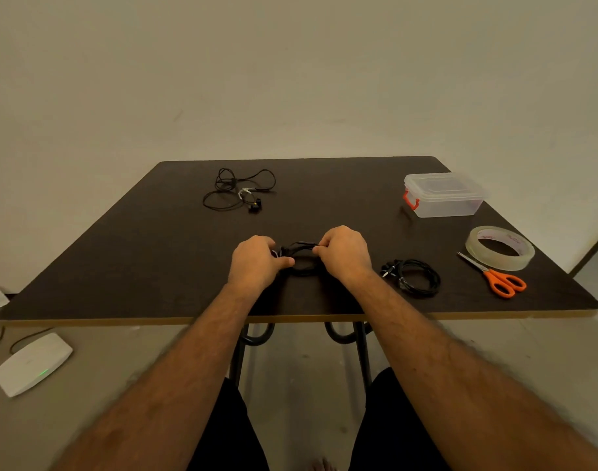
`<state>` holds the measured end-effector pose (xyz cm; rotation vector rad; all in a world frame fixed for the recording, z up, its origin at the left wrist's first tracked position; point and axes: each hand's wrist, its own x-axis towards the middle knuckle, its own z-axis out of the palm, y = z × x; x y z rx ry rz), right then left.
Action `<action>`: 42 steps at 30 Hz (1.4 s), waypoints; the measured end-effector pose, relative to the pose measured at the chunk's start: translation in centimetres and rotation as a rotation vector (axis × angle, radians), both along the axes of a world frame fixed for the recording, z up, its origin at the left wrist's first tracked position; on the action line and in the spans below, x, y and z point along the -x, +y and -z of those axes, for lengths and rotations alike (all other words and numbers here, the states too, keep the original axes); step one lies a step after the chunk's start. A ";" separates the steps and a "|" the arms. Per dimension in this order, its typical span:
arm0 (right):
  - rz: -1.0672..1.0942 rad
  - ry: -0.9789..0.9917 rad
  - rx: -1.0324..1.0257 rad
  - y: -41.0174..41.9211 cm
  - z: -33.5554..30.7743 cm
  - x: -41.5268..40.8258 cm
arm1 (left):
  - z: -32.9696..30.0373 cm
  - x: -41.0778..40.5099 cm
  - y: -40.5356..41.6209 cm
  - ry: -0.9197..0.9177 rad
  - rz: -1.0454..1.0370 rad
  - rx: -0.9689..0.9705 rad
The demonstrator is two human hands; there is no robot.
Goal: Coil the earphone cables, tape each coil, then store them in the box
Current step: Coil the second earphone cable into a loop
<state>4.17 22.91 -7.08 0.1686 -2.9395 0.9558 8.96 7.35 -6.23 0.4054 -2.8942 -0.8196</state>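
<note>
A coiled black earphone cable [302,263] lies on the dark table between my hands. My left hand [256,260] pinches its left side and my right hand [345,253] pinches its right side. A second black coil [416,277] rests on the table just right of my right wrist. A loose, uncoiled black earphone cable [238,190] is spread out at the far left-middle. The clear lidded box [442,195] with red latches stands at the far right. A roll of clear tape [499,248] lies near the right edge.
Orange-handled scissors [498,278] lie just in front of the tape roll. The table's front edge [154,321] runs below my forearms. On the floor at the left sits a white device [32,363] with a green light.
</note>
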 end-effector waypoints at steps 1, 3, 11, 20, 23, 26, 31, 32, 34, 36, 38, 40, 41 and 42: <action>0.000 -0.006 -0.011 -0.1 0.0 0.0 | 0.1 -0.1 0.1 0.015 -0.006 0.012; 0.005 -0.009 -0.030 -0.1 -0.1 0.0 | 0.1 -0.3 0.3 0.031 0.003 0.038; 0.010 -0.014 -0.044 0.0 -0.1 -0.2 | -0.1 -0.6 1.2 -0.073 0.086 0.268; -0.005 0.013 -0.036 -0.1 -0.2 -0.3 | 0.1 -1.0 1.1 -0.036 0.129 0.230; -0.013 0.021 -0.027 -0.2 -0.2 -0.3 | 0.0 -1.0 0.9 -0.041 0.124 0.206; 0.002 0.017 -0.009 -0.3 -0.2 -0.3 | 0.1 -1.0 0.8 -0.038 0.119 0.199; 0.005 0.022 0.028 0.0 -0.4 -0.3 | -0.1 -0.9 0.7 -0.048 0.110 0.153; 0.000 0.018 0.027 0.0 -0.4 -0.3 | -0.1 -0.9 0.7 -0.052 0.111 0.144; -0.011 0.004 0.042 0.1 -0.5 -0.3 | -0.2 -0.8 0.7 -0.056 0.107 0.127; -0.020 -0.008 0.055 0.2 -0.7 -0.4 | -0.3 -0.8 0.6 -0.052 0.098 0.119; -0.027 -0.010 0.053 0.4 -0.8 -0.4 | -0.3 -0.8 0.6 -0.053 0.088 0.107; -0.032 -0.005 0.043 0.5 -0.8 -0.5 | -0.4 -0.8 0.6 -0.062 0.082 0.098; -0.034 -0.007 0.041 0.5 -0.9 -0.6 | -0.5 -0.8 0.7 -0.070 0.083 0.096; -0.037 -0.011 0.045 0.5 -1.0 -0.6 | -0.5 -0.9 0.7 -0.075 0.084 0.094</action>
